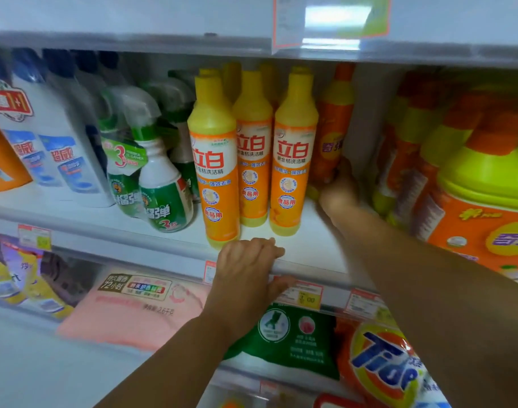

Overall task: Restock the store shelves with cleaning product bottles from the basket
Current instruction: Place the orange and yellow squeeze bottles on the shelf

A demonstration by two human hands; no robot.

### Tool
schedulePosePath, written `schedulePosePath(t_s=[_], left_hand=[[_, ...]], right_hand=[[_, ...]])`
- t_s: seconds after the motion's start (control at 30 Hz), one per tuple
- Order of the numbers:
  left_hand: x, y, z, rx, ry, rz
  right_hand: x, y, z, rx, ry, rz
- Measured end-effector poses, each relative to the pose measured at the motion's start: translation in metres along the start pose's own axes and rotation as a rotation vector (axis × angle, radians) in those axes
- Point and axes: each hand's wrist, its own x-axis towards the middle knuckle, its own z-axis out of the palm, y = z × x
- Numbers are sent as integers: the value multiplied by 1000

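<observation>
Setting (head view): A store aisle was seen at close range, with white shelving filling the view and an upper shelf [134, 39] carrying a blurred price label [331, 22].
Middle shelf [310, 248]: A white board, with a bare patch in front of its right half.
Left of shelf: White bottles with blue caps [54, 136] stood there, and green spray bottles [160, 184] stood just beside them.
Centre of shelf: Three yellow dish-soap bottles [253, 154] stood upright in front, touching side by side, with more of the same behind them.
Orange bottle [332, 128]: It stood roughly upright at the back of the shelf, just to the right of the yellow row, with its base on or very near the board.
Right hand [337, 189]: It was reached deep into the shelf, fingers wrapped round the lower part of the orange bottle. The grip was blurred.
Left hand [246, 266]: It was clamped on the front edge of the middle shelf, fingers curled over the top and thumb under the rail.
Right of shelf: Large orange-and-green jugs [484, 207] were crowded close to the right forearm.
Rail: Price tags [304, 295] sat beside the left thumb.
Lower shelf: A pink bag [139, 307], a green bag [290, 337] and a Tide bag [381, 366] lay in a row.
</observation>
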Motion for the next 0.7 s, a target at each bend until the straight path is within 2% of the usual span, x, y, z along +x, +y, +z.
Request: schedulePosePath(t_s=[0.1,0.27,0.33,0.4,0.47,0.6,0.7], left_hand=[[1,2,-6,-34,-63,-11],[10,18,-34,-141,-272,-142],[4,41,-55,-375,-218,-228],[-9,77,-85,-789,-195,-381],[-28,113,-112,-1185,-254,-500],[-69,165,-141,-1405,-415,-519],[-97,190,-143,-1536,-583,-574]], right_hand=[[-29,-4,-19,-100,4,-18],[-105,-29,-75,-59,-180,39],[-138,-42,-101,-35,-261,53],[-173,-54,-130,29,-362,81],[-211,-61,-160,121,-466,133],[-277,-59,-208,162,-551,129],[-309,-48,-240,-37,-626,64]])
